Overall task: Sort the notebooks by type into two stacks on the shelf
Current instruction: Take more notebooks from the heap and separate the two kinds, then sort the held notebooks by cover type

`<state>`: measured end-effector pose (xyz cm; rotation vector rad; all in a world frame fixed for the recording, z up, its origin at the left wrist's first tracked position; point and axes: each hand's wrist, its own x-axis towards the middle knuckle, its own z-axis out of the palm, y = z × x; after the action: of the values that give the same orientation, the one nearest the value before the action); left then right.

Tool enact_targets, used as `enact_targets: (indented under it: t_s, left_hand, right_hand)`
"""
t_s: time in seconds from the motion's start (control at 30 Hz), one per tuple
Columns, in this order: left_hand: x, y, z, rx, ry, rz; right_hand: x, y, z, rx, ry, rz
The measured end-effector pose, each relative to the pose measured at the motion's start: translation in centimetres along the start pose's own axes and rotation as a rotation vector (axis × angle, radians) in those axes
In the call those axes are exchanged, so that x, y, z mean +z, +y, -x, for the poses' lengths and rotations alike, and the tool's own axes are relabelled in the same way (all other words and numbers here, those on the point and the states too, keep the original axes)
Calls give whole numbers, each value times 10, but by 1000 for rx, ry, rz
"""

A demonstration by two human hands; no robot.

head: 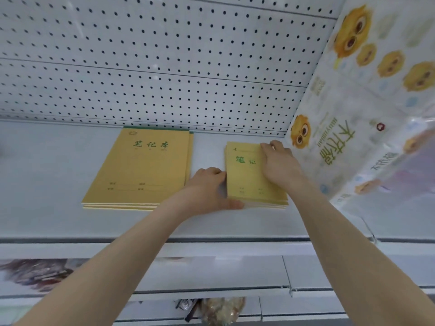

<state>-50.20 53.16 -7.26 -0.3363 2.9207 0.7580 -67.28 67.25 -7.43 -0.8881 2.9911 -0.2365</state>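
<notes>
Two stacks lie on the white metal shelf [58, 165], which is backed by a white pegboard panel [141, 55] dotted with dark holes. The stack of small yellow paper notebooks [249, 182], printed with green characters, lies at 3 o'clock from the stack of large yellow paper notebooks [138, 170]. A bare strip of shelf separates them. The large stack's far edge reaches the foot of the pegboard, and its covers are slightly fanned to the right.

The left hand [207, 189] comes in from 7 o'clock and clasps the small stack's left edge. Its fingers are curled against the side and its thumb [235, 204] is pressed to the near corner at the bottom of the pile. The right hand [280, 163] reaches in from 5 o'clock and lies over the right half of the top cover. Its fingers are bent over the far right corner and hide part of the printed title. Both hands are closed on this stack.

At 3 o'clock from the small stack a big soft plastic pack [348, 137], printed with orange-yellow cartoon owls and green characters, crowds in beside the right hand. I cannot tell whether they touch.

On a lower shelf, a blurred dark-red package [35, 271] sits at 8 o'clock in the view. A crinkled brownish bag [221, 311] sits at 6 o'clock.
</notes>
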Motion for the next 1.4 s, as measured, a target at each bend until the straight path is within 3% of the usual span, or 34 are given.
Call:
enact_targets:
  t_s: [0.17, 0.37, 0.6, 0.73, 0.83, 1.07, 1.4]
  left_hand:
    - [15, -2, 0, 29, 107, -68]
    - [31, -6, 3, 78, 232, -67]
    - [29, -1, 4, 64, 192, -64]
    - [14, -2, 15, 59, 158, -170]
    - [-2, -16, 30, 67, 284, -216]
    - [-43, -71, 101, -52, 498, -265]
    - [-81, -198, 296, -313, 656, -419]
  right_hand:
    - [10, 5, -22, -87, -93, -87]
    - [12, 7, -27, -142, -83, -81]
    - [7, 6, -29, -160, -105, -53]
    - [-1, -2, -25, -175, -25, -8]
    - [-9, -17, -20, -311, 83, -8]
    - [-18, -95, 18, -590, 216, -17]
    - [10, -289, 116, -901, 181, -67]
